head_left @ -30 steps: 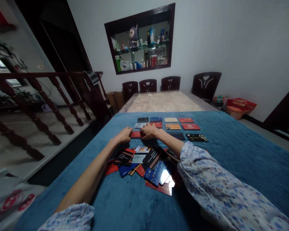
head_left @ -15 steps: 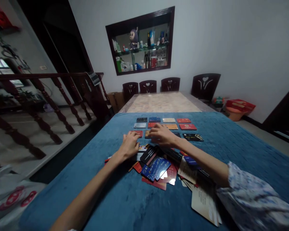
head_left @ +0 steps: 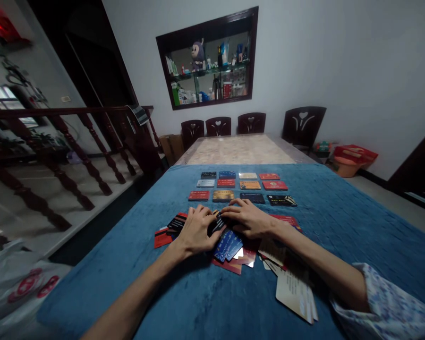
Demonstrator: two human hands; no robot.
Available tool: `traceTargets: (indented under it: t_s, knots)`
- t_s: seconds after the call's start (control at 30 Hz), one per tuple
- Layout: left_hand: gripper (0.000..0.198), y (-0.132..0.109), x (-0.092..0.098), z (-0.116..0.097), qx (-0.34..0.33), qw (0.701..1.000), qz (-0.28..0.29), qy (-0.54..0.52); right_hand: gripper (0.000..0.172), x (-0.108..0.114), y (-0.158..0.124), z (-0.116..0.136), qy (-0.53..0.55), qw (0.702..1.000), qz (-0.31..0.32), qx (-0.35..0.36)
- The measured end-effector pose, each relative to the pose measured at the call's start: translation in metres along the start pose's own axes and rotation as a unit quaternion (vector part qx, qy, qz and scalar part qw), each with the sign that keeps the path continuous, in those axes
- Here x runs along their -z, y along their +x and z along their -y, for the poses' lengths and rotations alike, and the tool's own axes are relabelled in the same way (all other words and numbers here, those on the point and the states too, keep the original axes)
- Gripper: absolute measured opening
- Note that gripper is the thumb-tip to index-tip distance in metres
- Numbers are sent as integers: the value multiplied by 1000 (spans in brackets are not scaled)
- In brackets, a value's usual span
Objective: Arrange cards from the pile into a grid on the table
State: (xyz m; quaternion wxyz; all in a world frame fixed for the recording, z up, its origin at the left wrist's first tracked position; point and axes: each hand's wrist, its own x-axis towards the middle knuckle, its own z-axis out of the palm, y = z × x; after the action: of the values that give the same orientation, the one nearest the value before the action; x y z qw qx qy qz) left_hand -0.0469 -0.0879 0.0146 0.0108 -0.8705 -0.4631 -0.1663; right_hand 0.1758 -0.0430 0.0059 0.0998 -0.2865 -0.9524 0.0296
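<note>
A loose pile of plastic cards [head_left: 230, 250] lies on a blue cloth [head_left: 340, 212] in front of me. My left hand [head_left: 196, 229] rests on the pile's left part, fingers spread over a dark card. My right hand [head_left: 250, 219] lies flat on the pile beside it, fingers stretched toward the left. Beyond the hands, cards are laid out in neat rows [head_left: 242, 186]: a red card [head_left: 199, 195] and a tan card [head_left: 223, 195] sit in the nearest row. A pale card [head_left: 295, 295] lies under my right forearm.
The bare marble tabletop [head_left: 239, 148] extends past the cloth, with dark wooden chairs [head_left: 302, 123] around its far end. A wooden stair railing [head_left: 74, 141] stands at the left. A wall niche with shelves [head_left: 208, 59] holds bottles and a toy. Red bags [head_left: 354, 156] sit on the floor at right.
Both hands have drawn back from the nearest laid-out row to the loose pile. A red and a tan card now lie uncovered in that row.
</note>
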Motion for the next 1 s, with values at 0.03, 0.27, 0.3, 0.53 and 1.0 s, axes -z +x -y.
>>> traceTargets:
  t_s: [0.03,0.27,0.3,0.53,1.0]
  knots:
    - [29,-1,-1,0,-4,1000,7,6,56,-1,0,0,-2,1000,6,-4]
    - [33,-5,-3,-5,-23,999,34,20,48,-7,-2,-1,-12,1000,4,-16]
    - [34,-6,-2,-6,-24,999,36,19,46,-7,-2,-1,-14,1000,0,-15]
    - [34,-7,-4,-7,-13,999,46,10,36,0,-3,3,-32,999,-16,-4]
    - [30,-8,-17,-7,-22,1000,5,-20,39,-4,-6,1,-12,998,-47,27]
